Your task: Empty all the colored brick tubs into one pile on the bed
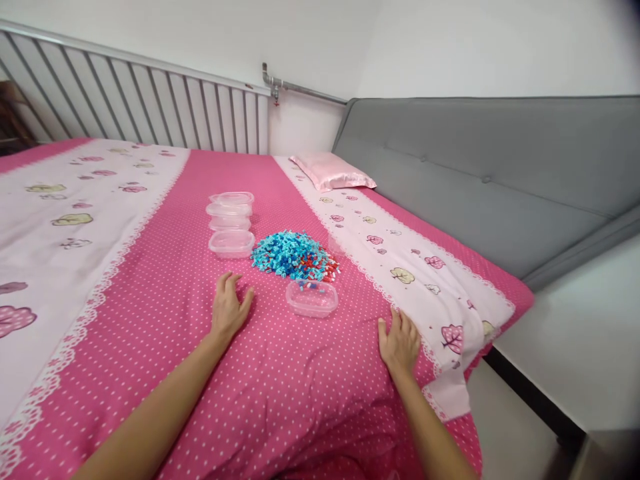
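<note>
My left hand lies flat and open on the pink dotted bedsheet, fingers spread, holding nothing. My right hand also rests flat and open on the sheet near the bed's right edge. Between and beyond them sits a heap of small blue, white and red pieces. A clear plastic tub with a few pieces in it stands just in front of the heap, between my hands. Another clear tub sits left of the heap, beyond my left hand.
Two or three more clear tubs line up behind that one. A pink pillow lies at the far end by the grey padded headboard. A slatted rail runs along the back. The bed's corner drops off at the right.
</note>
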Demonstrator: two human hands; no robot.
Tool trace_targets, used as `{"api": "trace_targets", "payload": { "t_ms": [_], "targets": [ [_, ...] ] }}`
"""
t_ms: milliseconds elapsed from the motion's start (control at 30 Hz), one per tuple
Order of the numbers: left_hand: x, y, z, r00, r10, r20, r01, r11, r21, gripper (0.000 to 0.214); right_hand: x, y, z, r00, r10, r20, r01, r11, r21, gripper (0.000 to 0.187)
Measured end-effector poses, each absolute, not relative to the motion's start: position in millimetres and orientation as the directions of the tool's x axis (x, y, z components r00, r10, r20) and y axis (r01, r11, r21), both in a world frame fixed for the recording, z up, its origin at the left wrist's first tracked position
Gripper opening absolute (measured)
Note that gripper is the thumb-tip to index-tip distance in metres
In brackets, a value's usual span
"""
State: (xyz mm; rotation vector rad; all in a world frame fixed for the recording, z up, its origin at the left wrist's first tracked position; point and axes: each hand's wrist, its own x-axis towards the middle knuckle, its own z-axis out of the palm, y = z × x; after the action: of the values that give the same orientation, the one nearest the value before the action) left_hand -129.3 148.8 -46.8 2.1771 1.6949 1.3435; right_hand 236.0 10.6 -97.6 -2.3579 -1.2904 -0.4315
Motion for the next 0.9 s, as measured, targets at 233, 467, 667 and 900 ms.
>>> {"api": "trace_targets", "payload": {
  "t_ms": [233,467,667,900],
  "targets": [
    [-130,151,-50,0.001,0.806,0.593,0.747,-0.395,0.535,0.04,235,11,-96,0.53,0.716,0.454,0.845,-0.489,-0.216,0.058],
    [-128,146,-40,0.118,0.744,0.657,0.695,-0.535,0.48,0.034,233,11,-93,0.532,0.728,0.431,0.846,-0.479,-0.235,0.059],
    [-85,117,-8,0.487,0.547,0.681,0.525,-0.806,0.272,0.051,236,10,-95,0.511,0.737,0.442,0.859,-0.462,-0.222,0.06],
    [-41,116,-10,0.547,0.596,0.588,0.636,-0.753,0.172,0.01,238,7,-95,0.496,0.743,0.449,0.868,-0.433,-0.242,0.061]
  ]
}}
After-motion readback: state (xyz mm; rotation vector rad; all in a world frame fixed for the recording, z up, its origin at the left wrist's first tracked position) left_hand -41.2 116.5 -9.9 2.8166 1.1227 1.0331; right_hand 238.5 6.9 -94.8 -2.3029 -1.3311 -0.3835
